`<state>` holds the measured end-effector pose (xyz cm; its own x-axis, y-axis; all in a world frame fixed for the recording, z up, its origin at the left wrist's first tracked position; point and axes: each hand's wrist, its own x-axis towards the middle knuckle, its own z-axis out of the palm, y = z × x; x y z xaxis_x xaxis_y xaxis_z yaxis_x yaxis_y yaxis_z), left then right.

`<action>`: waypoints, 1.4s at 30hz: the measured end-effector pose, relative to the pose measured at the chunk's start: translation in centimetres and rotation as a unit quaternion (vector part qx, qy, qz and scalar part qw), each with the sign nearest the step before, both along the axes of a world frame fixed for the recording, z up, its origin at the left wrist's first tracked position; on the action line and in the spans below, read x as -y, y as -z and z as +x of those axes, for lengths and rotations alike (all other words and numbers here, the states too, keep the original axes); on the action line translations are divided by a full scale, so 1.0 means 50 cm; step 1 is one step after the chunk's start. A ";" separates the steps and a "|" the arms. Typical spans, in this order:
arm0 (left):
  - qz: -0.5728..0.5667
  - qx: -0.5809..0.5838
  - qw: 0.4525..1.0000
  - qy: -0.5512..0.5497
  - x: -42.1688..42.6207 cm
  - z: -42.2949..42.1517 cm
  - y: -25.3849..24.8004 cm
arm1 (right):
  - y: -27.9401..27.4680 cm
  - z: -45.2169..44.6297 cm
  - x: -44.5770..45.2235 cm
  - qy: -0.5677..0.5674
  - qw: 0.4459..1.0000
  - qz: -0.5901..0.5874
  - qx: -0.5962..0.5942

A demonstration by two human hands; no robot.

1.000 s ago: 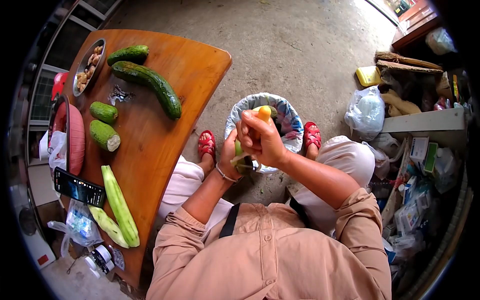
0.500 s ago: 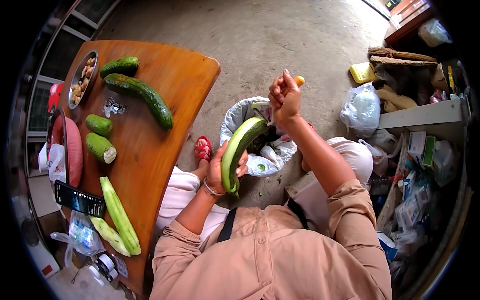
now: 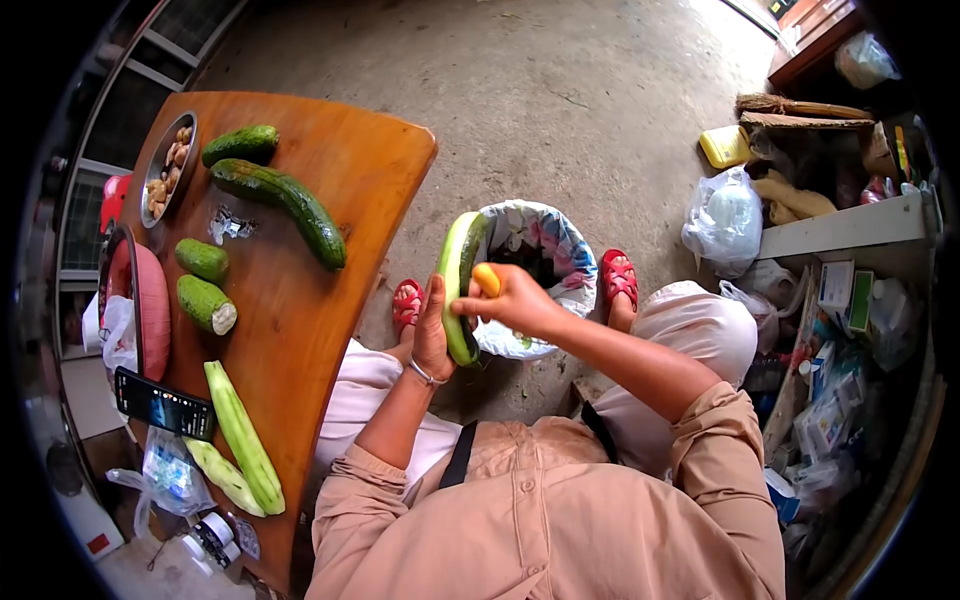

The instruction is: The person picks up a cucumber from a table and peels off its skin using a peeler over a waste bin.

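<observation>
A partly peeled cucumber (image 3: 455,245) stands nearly upright over the near-left rim of a lined bin (image 3: 578,245). A pale stripe runs down its left side, and dark green skin shows on the right. My left hand (image 3: 432,335) is closed round its lower part. Against the cucumber's right side, my right hand (image 3: 515,303) grips a peeler by its orange handle (image 3: 487,278); the blade is hidden. Two peeled cucumbers (image 3: 242,435) lie at the near end of the wooden table (image 3: 300,330).
Further up the table are unpeeled cucumbers (image 3: 285,208), short pieces (image 3: 206,304) and a metal bowl (image 3: 168,165) of brown lumps. A phone (image 3: 163,403) lies at its left edge. Shelves with bags and boxes (image 3: 835,290) line the right. Red sandals (image 3: 619,278) flank the bin.
My right hand has come down and left, from above the bin to the cucumber's lower side. The cucumber has swung more upright and leftward in my left hand.
</observation>
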<state>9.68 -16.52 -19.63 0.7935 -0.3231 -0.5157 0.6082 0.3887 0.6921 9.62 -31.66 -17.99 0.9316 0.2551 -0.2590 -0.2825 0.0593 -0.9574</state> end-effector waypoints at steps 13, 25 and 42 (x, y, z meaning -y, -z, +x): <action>-0.041 0.036 0.998 -0.001 0.017 0.007 0.036 | 0.029 -0.024 0.010 0.033 0.999 0.021 -0.011; -0.111 -0.040 0.988 -0.096 -0.019 0.034 0.023 | -0.008 0.001 0.122 0.011 0.941 -0.330 0.070; -0.254 -0.164 0.953 0.006 0.048 0.029 0.001 | -0.114 -0.010 0.019 0.066 0.895 0.438 -0.062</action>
